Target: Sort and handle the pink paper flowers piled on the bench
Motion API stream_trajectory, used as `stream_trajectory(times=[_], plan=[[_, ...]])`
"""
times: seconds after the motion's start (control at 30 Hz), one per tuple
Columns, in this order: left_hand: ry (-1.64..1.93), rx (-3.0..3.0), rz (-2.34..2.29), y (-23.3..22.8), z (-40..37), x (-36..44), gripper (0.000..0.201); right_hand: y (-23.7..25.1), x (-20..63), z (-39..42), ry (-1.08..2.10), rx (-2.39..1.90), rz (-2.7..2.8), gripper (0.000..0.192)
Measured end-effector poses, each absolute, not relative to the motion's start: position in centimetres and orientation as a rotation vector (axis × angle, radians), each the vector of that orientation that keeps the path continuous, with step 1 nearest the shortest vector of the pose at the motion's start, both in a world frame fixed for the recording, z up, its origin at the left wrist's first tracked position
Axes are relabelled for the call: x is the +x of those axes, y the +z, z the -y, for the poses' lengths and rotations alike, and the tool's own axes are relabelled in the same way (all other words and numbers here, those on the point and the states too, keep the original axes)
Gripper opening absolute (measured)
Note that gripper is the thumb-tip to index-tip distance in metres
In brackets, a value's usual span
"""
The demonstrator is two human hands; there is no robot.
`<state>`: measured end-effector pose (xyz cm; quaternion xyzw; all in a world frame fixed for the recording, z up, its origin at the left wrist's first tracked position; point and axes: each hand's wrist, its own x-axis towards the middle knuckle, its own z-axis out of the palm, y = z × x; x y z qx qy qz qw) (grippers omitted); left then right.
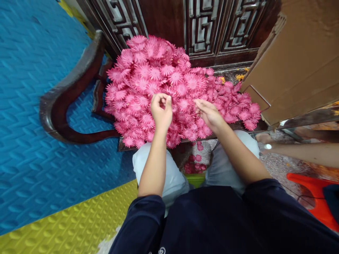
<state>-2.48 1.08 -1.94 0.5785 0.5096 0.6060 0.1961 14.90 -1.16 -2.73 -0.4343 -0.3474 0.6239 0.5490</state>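
Navy shirt (212,218), foremost. Left hand (162,113), right hand (209,113): fingers curled; whether either grip holds anything, cannot tell. Pink flowers (143,83): heaped at desk's (124,145) left end, thinning rightward; finished and remaining pieces indistinguishable.

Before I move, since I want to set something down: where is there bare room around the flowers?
Bare: the blue mat left of the curved armrest, bordered below by the yellow mat. Crowded: where pink flowers lie heaped between the armrest and the cardboard box, below the left hand and right hand.
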Motion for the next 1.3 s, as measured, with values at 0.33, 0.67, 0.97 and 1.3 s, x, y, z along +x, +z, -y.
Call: stream_trajectory(times=[0.33,0.67,0.97,1.3], plan=[[1.348,1.963,-1.237,-2.1,0.6,0.4,0.014,-2.4,13.9,1.7,1.375,-0.977,0.976,0.034],[1.392,2.062,-1.193,-1.9,0.8,0.4,0.014,-2.5,13.8,1.6,1.449,-0.996,0.825,0.026],[1.667,1.896,-1.239,-2.1,0.8,0.1,0.018,-2.9,15.2,0.6,1.498,-1.071,0.503,0.017],[1.711,1.724,-2.112,-1.2,-0.3,-2.1,0.032,-3.0,16.1,0.4,1.388,-0.998,0.672,0.028]])
